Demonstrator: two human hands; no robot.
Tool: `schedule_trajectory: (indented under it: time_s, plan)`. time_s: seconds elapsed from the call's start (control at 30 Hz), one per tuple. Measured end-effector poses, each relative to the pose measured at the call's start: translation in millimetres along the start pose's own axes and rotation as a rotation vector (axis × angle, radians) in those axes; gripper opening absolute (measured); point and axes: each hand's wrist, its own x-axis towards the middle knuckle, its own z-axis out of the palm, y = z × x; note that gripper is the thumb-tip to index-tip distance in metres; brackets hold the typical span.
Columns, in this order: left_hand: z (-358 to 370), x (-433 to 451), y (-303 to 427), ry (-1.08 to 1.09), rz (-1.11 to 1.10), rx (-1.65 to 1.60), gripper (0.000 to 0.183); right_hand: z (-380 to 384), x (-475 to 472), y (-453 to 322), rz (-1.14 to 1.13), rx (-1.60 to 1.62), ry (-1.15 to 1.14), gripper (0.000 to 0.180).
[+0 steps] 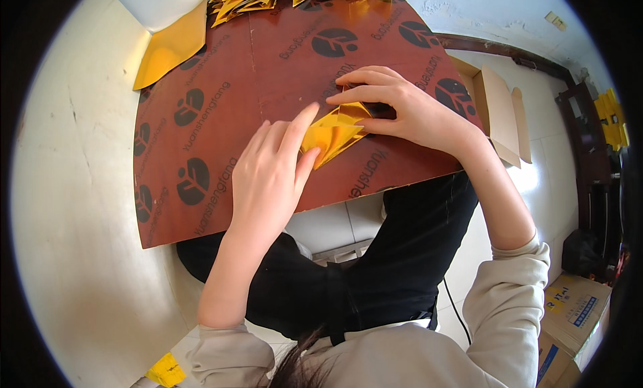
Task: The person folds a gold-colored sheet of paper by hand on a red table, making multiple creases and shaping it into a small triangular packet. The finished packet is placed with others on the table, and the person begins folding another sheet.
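A folded piece of shiny gold foil paper (334,139) lies on the red-brown board (281,71) before me, its near corner pointing toward the board's front edge. My left hand (274,159) is at its left side, thumb on the lower part of the foil and index finger along its upper left edge. From the right, my right hand (397,104) reaches over the far end, its thumb at the right edge and its fingers arched around a raised flap. The flap's far part is partly hidden behind those fingers.
Folded gold pieces (246,3) are heaped at the board's far edge. A flat gold sheet (173,49) lies at the far left corner, near the wall. An open cardboard box (497,111) stands on the floor to the right, with printed cartons (572,312) lower right.
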Motion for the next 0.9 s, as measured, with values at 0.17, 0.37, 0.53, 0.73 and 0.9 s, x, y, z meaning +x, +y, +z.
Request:
schedule_trajectory:
  time_s: [0.17,0.37,0.53,0.73,0.9]
  plan:
    - [2.3,13.4,-2.7,-0.072,0.064,-0.023,0.042,5.3,-5.8,-2.6,0.026,-0.068,0.114,0.044]
    - [9.0,16.4,-15.3,-0.035,0.096,-0.263,0.027,8.4,-10.3,-2.8,0.037,0.008,0.119,0.022]
    - [9.0,17.9,-17.3,-0.1,-0.024,-0.471,0.024,5.2,-9.3,-4.8,0.067,0.053,0.099,0.018]
    - [2.8,23.6,-16.9,-0.151,-0.083,-0.604,0.023,7.0,-8.0,-7.0,0.101,0.091,0.109,0.02]
    - [0.2,34.7,-21.5,-0.06,-0.027,-0.55,0.019,8.0,-7.6,-5.3,0.086,0.077,0.134,0.017]
